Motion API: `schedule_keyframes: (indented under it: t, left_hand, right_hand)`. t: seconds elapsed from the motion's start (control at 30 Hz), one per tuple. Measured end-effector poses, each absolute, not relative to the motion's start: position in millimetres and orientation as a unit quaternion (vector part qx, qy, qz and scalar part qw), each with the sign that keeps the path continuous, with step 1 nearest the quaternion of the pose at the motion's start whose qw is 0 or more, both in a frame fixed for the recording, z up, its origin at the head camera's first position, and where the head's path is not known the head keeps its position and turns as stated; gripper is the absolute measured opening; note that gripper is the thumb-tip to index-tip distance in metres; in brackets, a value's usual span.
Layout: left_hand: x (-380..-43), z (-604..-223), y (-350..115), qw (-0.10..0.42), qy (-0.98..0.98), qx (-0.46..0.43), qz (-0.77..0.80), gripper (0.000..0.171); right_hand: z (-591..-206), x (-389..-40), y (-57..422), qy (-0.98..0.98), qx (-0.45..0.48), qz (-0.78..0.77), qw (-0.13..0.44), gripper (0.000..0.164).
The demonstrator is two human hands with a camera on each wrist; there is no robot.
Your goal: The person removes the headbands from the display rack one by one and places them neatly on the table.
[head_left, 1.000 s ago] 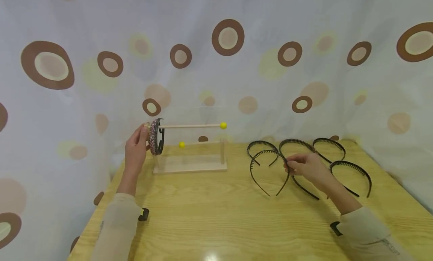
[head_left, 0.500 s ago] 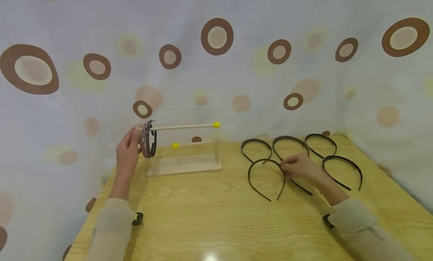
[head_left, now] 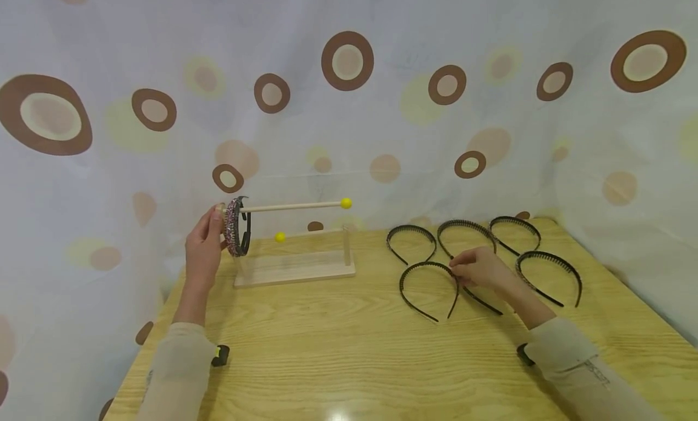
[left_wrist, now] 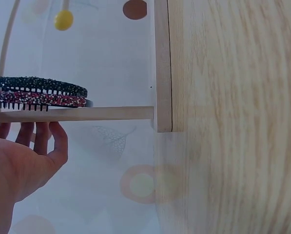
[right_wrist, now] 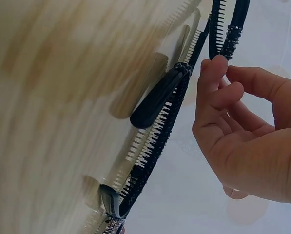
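My left hand (head_left: 203, 245) grips the left upright of a wooden display rack (head_left: 294, 268). Glittery headbands (head_left: 233, 227) hang on the rack's upper rod, close to that hand; the left wrist view shows a dark green one (left_wrist: 43, 84) above a pink-and-silver one (left_wrist: 62, 100), with fingers curled behind the wooden upright (left_wrist: 101, 113). On the right, my right hand (head_left: 485, 269) pinches one side of a black toothed headband (head_left: 402, 281) between thumb and fingers. Its open ends point toward me. In the right wrist view the pinched headband (right_wrist: 216, 29) shows beaded decoration.
Several more black toothed headbands lie around the right hand: back left (head_left: 411, 228), back middle (head_left: 463, 223), back right (head_left: 515, 220) and far right (head_left: 551, 255). Yellow balls (head_left: 346, 203) tip the rack's rods. A patterned curtain (head_left: 349, 136) hangs behind the wooden table (head_left: 327, 342).
The pinched headband has come toward me and lower, away from the other headbands. The left hand keeps its hold on the rack. The head view has shifted slightly.
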State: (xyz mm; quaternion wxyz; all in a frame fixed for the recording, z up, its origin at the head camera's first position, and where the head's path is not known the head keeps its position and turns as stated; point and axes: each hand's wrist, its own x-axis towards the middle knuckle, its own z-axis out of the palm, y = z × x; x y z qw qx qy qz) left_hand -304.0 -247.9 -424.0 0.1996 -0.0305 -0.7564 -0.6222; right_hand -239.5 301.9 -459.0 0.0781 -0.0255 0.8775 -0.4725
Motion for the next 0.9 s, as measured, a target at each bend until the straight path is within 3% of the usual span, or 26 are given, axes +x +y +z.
schedule_keyframes:
  t: [0.47,0.9]
  left_hand:
    - [-307.6,-428.7,-250.1,0.199,-0.756,-0.03,-0.624,0.056]
    - [-301.8,-419.7,-248.9,0.189,-0.757,-0.035,-0.625,0.056]
  right_hand:
    - [-458.2,-238.3,300.4,0.874,-0.039,-0.476,0.088,0.044]
    - [-418.1,-224.9,270.6,0.865,-0.108,-0.49,0.025,0.047]
